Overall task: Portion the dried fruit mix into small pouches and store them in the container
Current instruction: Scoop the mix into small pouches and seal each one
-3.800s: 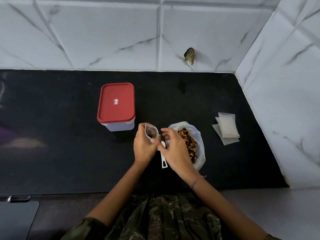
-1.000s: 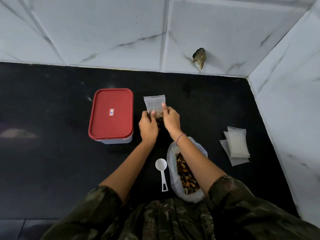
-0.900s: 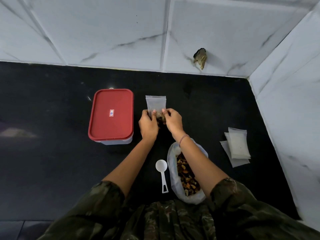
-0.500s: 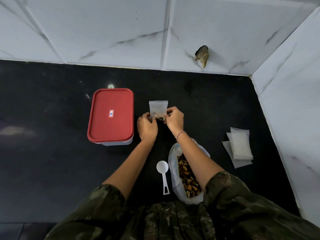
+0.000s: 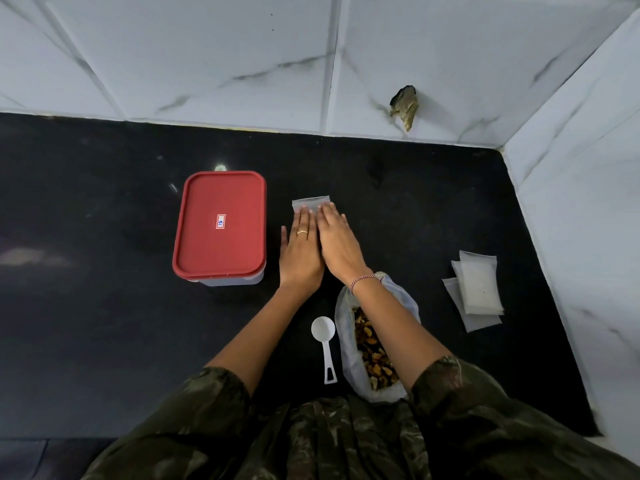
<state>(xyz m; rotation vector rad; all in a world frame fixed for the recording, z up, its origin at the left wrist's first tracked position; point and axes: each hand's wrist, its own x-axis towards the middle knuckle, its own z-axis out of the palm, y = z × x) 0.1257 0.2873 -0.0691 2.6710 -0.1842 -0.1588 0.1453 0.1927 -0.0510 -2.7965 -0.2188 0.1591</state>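
1. right now both hands lie flat and palms down, side by side, on the black counter (image 5: 104, 306), between the box and the open bag.
2. the left hand (image 5: 300, 252) has its fingers straight and pressed together, with the thumb held out to the left; a ring (image 5: 302, 232) sits on one finger.
3. the right hand (image 5: 337, 244) touches the left along its inner edge, fingers straight and close together; a thread bracelet (image 5: 363, 279) circles the wrist.
4. the pouch (image 5: 310, 203) lies flat on the counter under both sets of fingertips; only its far strip shows, and what it holds is hidden.
5. the box (image 5: 221, 223) stands just left of the hands, its red lid on, with a small label in the lid's middle.
6. the bag (image 5: 348, 362) of dried fruit lies open nearer the person, partly under the right forearm; the white scoop (image 5: 323, 332) lies just to its left, handle toward the person.
7. spare pouches (image 5: 478, 285) lie stacked well to the right, near the side wall (image 5: 588, 168).
8. the counter is dark and glossy, with faint reflections at its left, and it fills a corner.
9. pale tiles with grey veins cover the back wall (image 5: 207, 46) and the side wall; a dark ragged patch (image 5: 404, 105) marks the back wall.
10. camouflage sleeves (image 5: 207, 410) fill the bottom of the view.
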